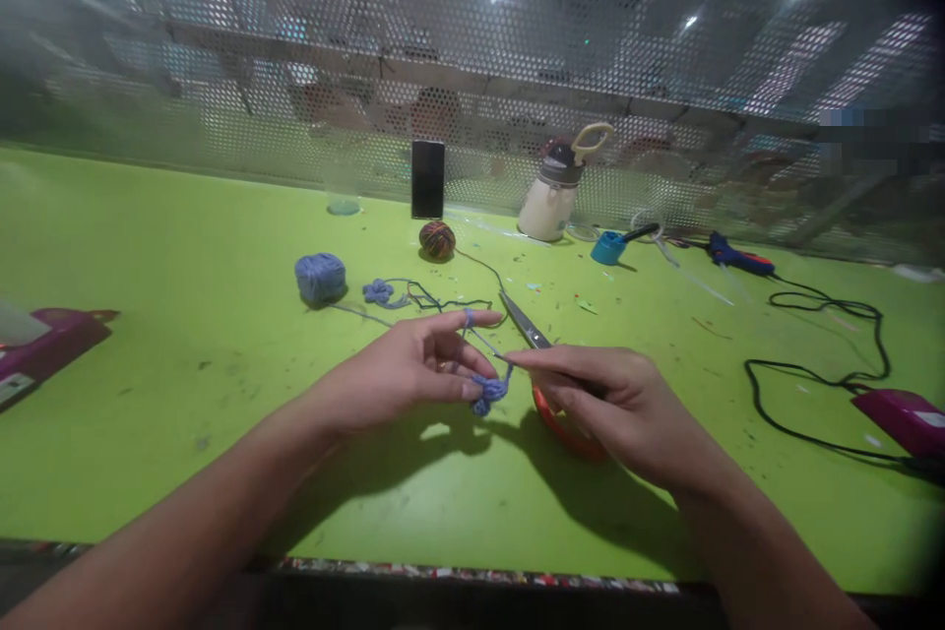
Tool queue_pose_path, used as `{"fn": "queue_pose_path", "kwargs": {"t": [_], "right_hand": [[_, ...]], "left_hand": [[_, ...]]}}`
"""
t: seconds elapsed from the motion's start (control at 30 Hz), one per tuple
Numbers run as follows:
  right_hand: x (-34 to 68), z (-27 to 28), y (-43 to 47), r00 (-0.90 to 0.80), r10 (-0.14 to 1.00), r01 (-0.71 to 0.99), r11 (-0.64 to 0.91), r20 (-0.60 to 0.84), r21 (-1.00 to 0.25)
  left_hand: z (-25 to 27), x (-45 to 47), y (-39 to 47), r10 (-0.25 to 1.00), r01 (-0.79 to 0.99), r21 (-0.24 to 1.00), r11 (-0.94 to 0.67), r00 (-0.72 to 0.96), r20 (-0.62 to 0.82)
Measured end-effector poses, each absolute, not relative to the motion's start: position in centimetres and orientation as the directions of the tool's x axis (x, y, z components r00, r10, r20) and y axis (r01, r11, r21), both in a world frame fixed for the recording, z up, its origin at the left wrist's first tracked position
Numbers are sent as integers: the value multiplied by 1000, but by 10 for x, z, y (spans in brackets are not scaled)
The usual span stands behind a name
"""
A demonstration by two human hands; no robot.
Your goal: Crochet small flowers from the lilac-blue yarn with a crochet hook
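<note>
Well, the left hand (403, 369) pinches the blue crochet (488, 392) just over the green table (221, 453), yarn (469, 319) wrapped round one finger; the right hand (616, 394) grips a thin hook (509, 358) near it, scissors (526, 321) lying beneath, the blue ball (320, 279) farther back.

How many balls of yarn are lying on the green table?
2: a bluish-purple ball, to the left of the small yarn flower, and a dark multicoloured ball, just in front of the upright phone.
</note>
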State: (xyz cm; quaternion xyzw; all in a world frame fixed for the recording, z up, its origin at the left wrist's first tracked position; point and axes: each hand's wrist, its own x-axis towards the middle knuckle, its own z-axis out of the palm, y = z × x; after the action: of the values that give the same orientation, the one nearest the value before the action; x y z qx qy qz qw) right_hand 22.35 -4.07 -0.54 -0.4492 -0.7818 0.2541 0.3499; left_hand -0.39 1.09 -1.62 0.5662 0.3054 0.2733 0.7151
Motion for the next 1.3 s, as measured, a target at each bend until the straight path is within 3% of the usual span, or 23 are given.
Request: {"fn": "queue_pose_path", "kwargs": {"t": [0.27, 0.5, 0.7, 1.0, 1.3], "right_hand": [[232, -2, -37, -488, 772, 508, 630, 406, -588], [234, -5, -36, -566, 727, 489, 676, 389, -552], [232, -10, -36, -613, 698, 540, 712, 371, -448], [231, -12, -38, -620, 691, 516, 716, 371, -470], [235, -8, -39, -657, 668, 491, 730, 349, -475]], "left_hand": [[-13, -5, 11, 723, 23, 988, 153, 679, -128], [-14, 1, 6, 769, 162, 985, 66, 620, -154], [-16, 5, 2, 783, 247, 968, -37, 609, -125], [-8, 5, 0, 749, 207, 973, 98, 628, -209], [-8, 2, 0, 715, 121, 981, 151, 672, -193]]}}
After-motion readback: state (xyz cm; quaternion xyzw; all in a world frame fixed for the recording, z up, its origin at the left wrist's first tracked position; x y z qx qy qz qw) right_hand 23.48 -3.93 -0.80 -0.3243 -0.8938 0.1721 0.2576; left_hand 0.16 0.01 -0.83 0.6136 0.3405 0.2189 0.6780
